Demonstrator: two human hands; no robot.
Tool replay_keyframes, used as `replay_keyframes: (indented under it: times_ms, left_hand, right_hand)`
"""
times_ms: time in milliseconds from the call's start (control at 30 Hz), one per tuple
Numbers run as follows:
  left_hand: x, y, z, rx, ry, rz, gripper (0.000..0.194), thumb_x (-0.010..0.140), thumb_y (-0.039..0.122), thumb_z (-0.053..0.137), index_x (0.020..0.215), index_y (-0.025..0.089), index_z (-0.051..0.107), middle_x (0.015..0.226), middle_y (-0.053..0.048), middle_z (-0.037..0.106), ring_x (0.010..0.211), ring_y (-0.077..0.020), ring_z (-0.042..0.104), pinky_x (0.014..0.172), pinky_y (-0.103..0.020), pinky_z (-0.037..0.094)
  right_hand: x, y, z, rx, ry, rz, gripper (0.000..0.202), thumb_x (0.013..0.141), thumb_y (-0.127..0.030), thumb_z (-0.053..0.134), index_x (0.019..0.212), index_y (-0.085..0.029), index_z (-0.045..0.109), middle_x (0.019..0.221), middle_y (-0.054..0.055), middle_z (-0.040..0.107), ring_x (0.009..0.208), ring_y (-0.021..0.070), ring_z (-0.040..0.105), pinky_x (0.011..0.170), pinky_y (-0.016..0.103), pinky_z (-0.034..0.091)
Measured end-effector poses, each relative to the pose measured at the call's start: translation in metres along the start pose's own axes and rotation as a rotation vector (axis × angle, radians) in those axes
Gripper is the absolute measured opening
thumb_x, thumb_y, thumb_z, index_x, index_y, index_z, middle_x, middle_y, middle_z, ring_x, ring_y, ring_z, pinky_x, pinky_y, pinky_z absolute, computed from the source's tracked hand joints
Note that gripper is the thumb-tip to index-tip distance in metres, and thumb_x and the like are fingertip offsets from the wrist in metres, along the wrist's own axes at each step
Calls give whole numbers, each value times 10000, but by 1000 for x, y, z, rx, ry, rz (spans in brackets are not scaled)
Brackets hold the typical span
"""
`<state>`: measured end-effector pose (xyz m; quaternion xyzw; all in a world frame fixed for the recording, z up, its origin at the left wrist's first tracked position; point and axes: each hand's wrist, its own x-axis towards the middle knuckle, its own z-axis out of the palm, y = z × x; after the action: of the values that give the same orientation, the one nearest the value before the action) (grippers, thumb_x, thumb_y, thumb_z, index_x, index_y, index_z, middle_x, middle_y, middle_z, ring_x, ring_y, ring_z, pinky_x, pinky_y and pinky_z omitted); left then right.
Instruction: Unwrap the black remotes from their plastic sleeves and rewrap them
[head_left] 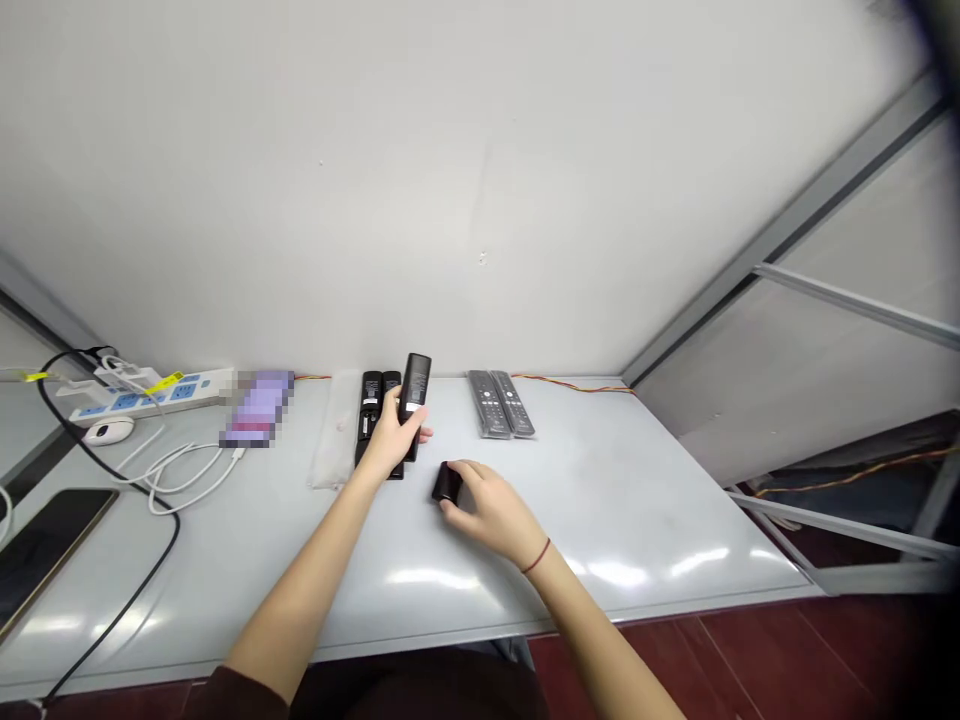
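The left hand [391, 437] partly hides its black remote [417, 380].

Black remote [417, 380] and short black piece [446, 484], apart.
Remote slim, slightly tilted, printed back and white label showing, lower part gripped in left hand [396, 430]; piece plain, partly covered by right hand [487, 508], low over surface [592, 490].

No words or numbers can be read. The held black remote [419, 372] carries pale print and a white label [413, 407]; the wrapped remotes [487, 403] bear button markings, all too small.
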<state>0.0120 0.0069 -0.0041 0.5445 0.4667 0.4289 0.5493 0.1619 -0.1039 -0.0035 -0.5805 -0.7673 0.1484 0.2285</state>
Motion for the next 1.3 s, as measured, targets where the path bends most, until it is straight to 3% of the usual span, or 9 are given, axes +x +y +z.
replay_keyframes:
  times_ms: [167, 333, 433, 600, 767, 933, 1033, 1167, 1300]
  left_hand:
    - [-10, -5, -34, -449, 68, -89, 465, 822, 326, 605, 1250, 277, 431, 1082, -53, 620, 710, -155, 672, 619, -282, 540]
    - [-10, -10, -47, -649, 93, -113, 356, 909, 365, 461, 1241, 240, 494, 1005, -41, 673, 840, -172, 661, 769, -321, 539]
    - [-10, -13, -47, -674, 91, -102, 366, 919, 341, 449, 1264, 230, 496, 995, -34, 688, 925, -171, 645, 861, -315, 506]
    - [-13, -15, -41, -733, 5, -134, 441, 906, 365, 469, 1334, 270, 425, 1056, -58, 669, 933, -200, 655, 882, -374, 500]
    - [-17, -11, -37, -775, -7, -163, 424, 900, 349, 475, 1313, 261, 444, 1033, -49, 671, 965, -202, 651, 919, -377, 484]
    - [-18, -11, -36, -814, -20, -226, 369, 912, 403, 425, 1232, 253, 530, 1182, -69, 631, 1005, -227, 631, 891, -389, 505]
    - [-19, -12, -36, -837, -30, -267, 410, 910, 491, 404, 1177, 233, 576, 1208, -69, 617, 1010, -227, 627, 875, -373, 514]
    - [-22, -13, -34, -825, -39, -238, 400, 902, 443, 469, 1266, 277, 491, 1168, -56, 630, 978, -204, 639, 847, -363, 523]
    - [-26, -12, -35, -810, -63, -242, 394, 899, 425, 480, 1273, 302, 456, 1145, -56, 637, 960, -209, 645, 800, -357, 536]
  right_hand:
    - [28, -12, -8, 155, 71, -81, 350, 788, -221, 591, 1133, -180, 545, 1077, 103, 649, 973, 247, 619, 864, 423, 508]
    - [62, -25, 13, 219, 153, -311, 461, 789, -226, 585, 1237, -176, 488, 1275, 131, 560, 1178, 250, 530, 1004, 434, 443]
    - [72, -27, 33, 168, 194, -390, 503, 791, -251, 585, 1271, -151, 475, 1316, 168, 526, 1217, 265, 504, 1014, 447, 438]
    - [66, -23, 51, 138, 255, -432, 534, 810, -232, 564, 1324, -156, 439, 1363, 178, 485, 1265, 267, 464, 1023, 457, 433]
    - [59, -20, 53, 140, 247, -472, 476, 826, -171, 533, 1299, -159, 482, 1412, 164, 441, 1323, 243, 401, 1050, 450, 414]
    - [59, -19, 53, 132, 237, -465, 440, 825, -183, 549, 1264, -203, 527, 1438, 138, 415, 1336, 244, 381, 1048, 473, 406]
    - [60, -18, 52, 133, 233, -441, 523, 809, -210, 577, 1320, -187, 472, 1445, 154, 399, 1331, 249, 389, 1051, 460, 402]
    - [59, -14, 50, 143, 236, -443, 688, 796, -246, 603, 1421, -176, 327, 1445, 166, 395, 1324, 259, 399, 1047, 459, 410]
    - [58, -11, 50, 131, 253, -447, 691, 796, -261, 614, 1424, -203, 329, 1434, 149, 418, 1302, 266, 432, 1026, 469, 433]
